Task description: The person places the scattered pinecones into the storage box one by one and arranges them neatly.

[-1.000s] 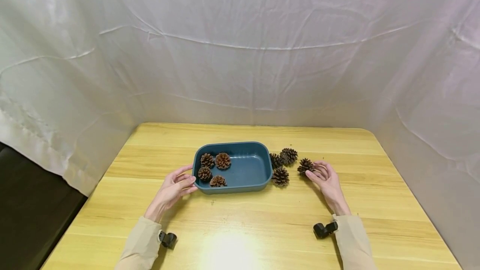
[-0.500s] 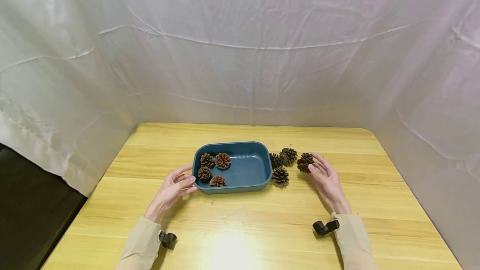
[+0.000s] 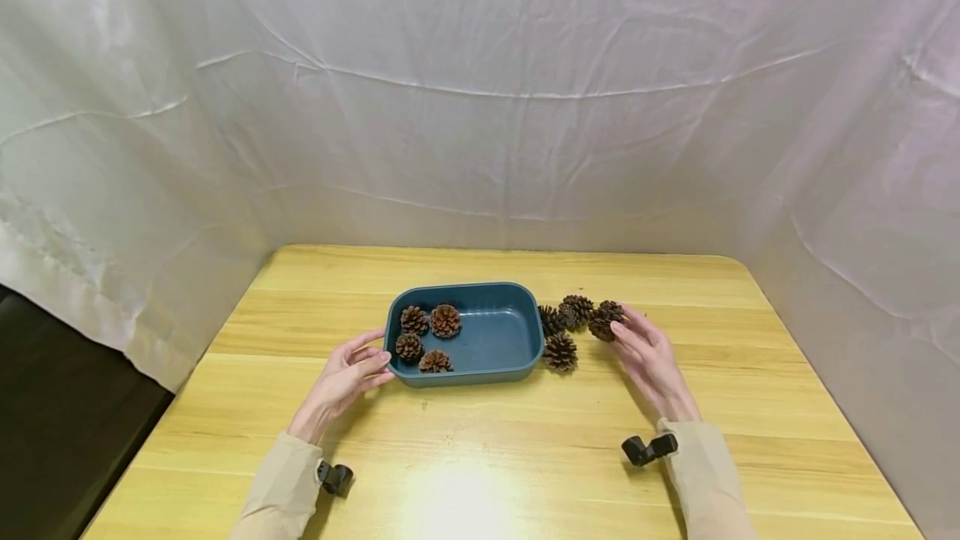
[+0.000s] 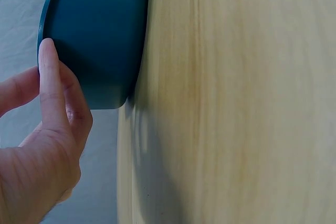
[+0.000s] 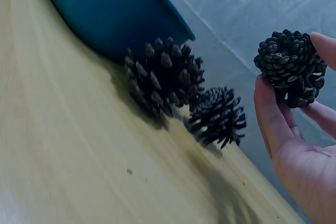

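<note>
A dark blue rectangular bin (image 3: 491, 340) stands on the table with several brown pine cones (image 3: 446, 321) at its left end. My left hand (image 3: 343, 383) grips that end, the thumb on the rim and the fingers against the outer wall. Between thumb and fingers my right hand (image 3: 651, 361) pinches a dark pine cone (image 5: 290, 66), held above the table to the right of the bin. Beside the bin's right wall lie three more cones: a near one (image 3: 560, 352), a far one (image 3: 578, 310), and one (image 3: 551, 321) partly hidden behind the rim.
Light wood table (image 3: 480, 432) runs under everything, with glare near its front edge. White cloth (image 3: 495, 123) hangs behind and at both sides. A dark surface (image 3: 60, 423) lies beyond the left edge. Each sleeve carries a black wrist camera (image 3: 649, 448).
My right hand has moved slightly left and away from me, raising its pine cone and turning it, closer to the far loose cone. The left hand and bin have stayed put.
</note>
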`<state>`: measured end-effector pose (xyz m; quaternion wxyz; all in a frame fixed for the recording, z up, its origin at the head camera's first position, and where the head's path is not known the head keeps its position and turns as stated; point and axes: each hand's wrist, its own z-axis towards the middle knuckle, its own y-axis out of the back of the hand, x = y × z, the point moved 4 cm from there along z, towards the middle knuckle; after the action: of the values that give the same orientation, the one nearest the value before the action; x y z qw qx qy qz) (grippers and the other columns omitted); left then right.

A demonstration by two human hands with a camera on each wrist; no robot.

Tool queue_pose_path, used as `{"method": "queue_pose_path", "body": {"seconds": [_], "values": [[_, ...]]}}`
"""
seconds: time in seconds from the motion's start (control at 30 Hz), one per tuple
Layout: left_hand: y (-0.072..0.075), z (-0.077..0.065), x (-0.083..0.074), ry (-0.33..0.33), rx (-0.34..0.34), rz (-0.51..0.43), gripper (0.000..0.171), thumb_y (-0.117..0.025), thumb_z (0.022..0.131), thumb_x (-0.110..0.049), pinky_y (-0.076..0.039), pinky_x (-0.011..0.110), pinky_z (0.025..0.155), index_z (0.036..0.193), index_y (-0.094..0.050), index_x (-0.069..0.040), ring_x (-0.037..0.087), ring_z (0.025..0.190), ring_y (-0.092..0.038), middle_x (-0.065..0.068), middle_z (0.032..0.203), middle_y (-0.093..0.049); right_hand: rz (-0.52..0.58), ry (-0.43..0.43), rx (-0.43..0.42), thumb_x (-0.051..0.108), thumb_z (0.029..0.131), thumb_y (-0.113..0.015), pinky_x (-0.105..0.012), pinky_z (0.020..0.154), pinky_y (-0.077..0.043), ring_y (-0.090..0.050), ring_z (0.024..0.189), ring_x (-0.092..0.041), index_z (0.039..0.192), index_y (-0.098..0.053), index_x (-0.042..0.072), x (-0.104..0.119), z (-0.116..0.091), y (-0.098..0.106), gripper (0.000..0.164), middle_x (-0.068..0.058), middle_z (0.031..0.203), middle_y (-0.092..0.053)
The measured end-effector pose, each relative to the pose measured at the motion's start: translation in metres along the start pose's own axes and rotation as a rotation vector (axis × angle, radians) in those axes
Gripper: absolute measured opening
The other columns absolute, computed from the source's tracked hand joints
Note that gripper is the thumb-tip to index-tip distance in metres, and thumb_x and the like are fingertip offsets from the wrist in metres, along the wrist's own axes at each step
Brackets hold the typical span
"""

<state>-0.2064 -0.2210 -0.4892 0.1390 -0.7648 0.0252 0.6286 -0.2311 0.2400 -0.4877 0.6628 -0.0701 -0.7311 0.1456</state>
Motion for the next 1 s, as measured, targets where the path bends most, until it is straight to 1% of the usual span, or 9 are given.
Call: {"method": "queue_pose_path", "body": {"seconds": [0.1,0.2,0.27,0.37,0.47,0.6,0.7,0.9,1.0], "values": [[0.000,0.000,-0.001,-0.001,0.003,0.002,0.064,-0.053,0.100,0.003,-0.064,0.022,0.084,0.155,-0.021,0.009,0.008,0.083,-0.068,-0.001,0.100,-0.061,0.012,-0.012,0.018,0.013,0.103,-0.056,-0.013,0.108,-0.048,-0.056,0.120,0.000,0.159,-0.009,-0.001,0.003,0.000,-0.003,0.075,-0.011,0.152,-0.031],[0.000,0.000,-0.001,-0.002,0.005,0.003,0.064,-0.053,0.100,0.003,-0.064,0.022,0.084,0.155,-0.021,0.009,0.008,0.083,-0.068,-0.001,0.099,-0.061,0.048,-0.017,0.035,0.014,0.103,-0.055,-0.013,0.109,-0.048,-0.057,0.119,0.002,0.158,-0.011,0.000,0.006,0.000,-0.007,0.072,-0.007,0.151,-0.036],[0.000,0.000,-0.001,-0.003,0.005,0.004,0.064,-0.053,0.100,0.003,-0.064,0.022,0.084,0.155,-0.021,0.009,0.008,0.083,-0.068,-0.001,0.099,-0.061,0.112,-0.035,0.040,0.018,0.103,-0.056,-0.013,0.108,-0.048,-0.058,0.117,0.001,0.155,-0.031,0.008,0.007,0.001,-0.010,0.058,0.001,0.142,-0.046],[0.000,0.000,-0.001,-0.004,0.004,0.005,0.064,-0.053,0.100,0.003,-0.064,0.021,0.083,0.155,-0.021,0.009,0.008,0.082,-0.068,-0.002,0.098,-0.061,0.211,-0.053,0.057,0.024,0.104,-0.054,-0.012,0.104,-0.051,-0.059,0.113,-0.001,0.133,-0.059,0.021,0.008,0.003,-0.016,0.030,0.011,0.128,-0.056],[0.000,0.000,-0.001,-0.004,0.005,0.008,0.064,-0.053,0.100,0.003,-0.064,0.021,0.083,0.155,-0.021,0.009,0.008,0.082,-0.068,-0.002,0.098,-0.060,0.266,-0.037,0.066,0.022,0.105,-0.052,-0.012,0.097,-0.055,-0.062,0.105,-0.004,0.118,-0.067,0.025,0.010,0.007,-0.022,0.020,0.010,0.120,-0.062],[0.000,0.000,-0.001,-0.004,0.006,0.012,0.064,-0.053,0.100,0.003,-0.064,0.022,0.084,0.155,-0.021,0.009,0.008,0.083,-0.068,-0.001,0.098,-0.060,0.213,0.030,0.065,0.012,0.104,-0.053,-0.016,0.091,-0.059,-0.065,0.097,-0.005,0.125,-0.061,0.019,0.013,0.011,-0.030,0.023,0.005,0.115,-0.063],[0.000,0.000,-0.001,-0.002,0.005,0.015,0.064,-0.053,0.100,0.003,-0.064,0.022,0.084,0.155,-0.021,0.009,0.008,0.083,-0.068,-0.001,0.099,-0.060,0.134,0.053,0.072,0.010,0.103,-0.055,-0.016,0.094,-0.058,-0.062,0.100,-0.004,0.131,-0.057,0.015,0.015,0.014,-0.037,0.028,0.006,0.118,-0.059],[0.000,0.000,-0.001,-0.003,0.005,0.016,0.064,-0.053,0.100,0.002,-0.064,0.022,0.084,0.155,-0.021,0.009,0.009,0.083,-0.068,-0.001,0.099,-0.061,-0.047,0.029,0.067,0.011,0.101,-0.059,-0.016,0.106,-0.051,-0.058,0.115,-0.002,0.152,-0.033,-0.002,0.017,0.018,-0.049,0.059,0.005,0.131,-0.053],[0.000,0.000,-0.001,-0.004,0.006,0.013,0.064,-0.053,0.100,0.002,-0.064,0.022,0.084,0.155,-0.021,0.009,0.009,0.084,-0.068,-0.001,0.098,-0.061,-0.121,0.007,0.053,0.012,0.099,-0.061,-0.017,0.105,-0.052,-0.060,0.113,-0.002,0.154,-0.026,-0.007,0.018,0.019,-0.054,0.068,0.001,0.134,-0.052]]}}
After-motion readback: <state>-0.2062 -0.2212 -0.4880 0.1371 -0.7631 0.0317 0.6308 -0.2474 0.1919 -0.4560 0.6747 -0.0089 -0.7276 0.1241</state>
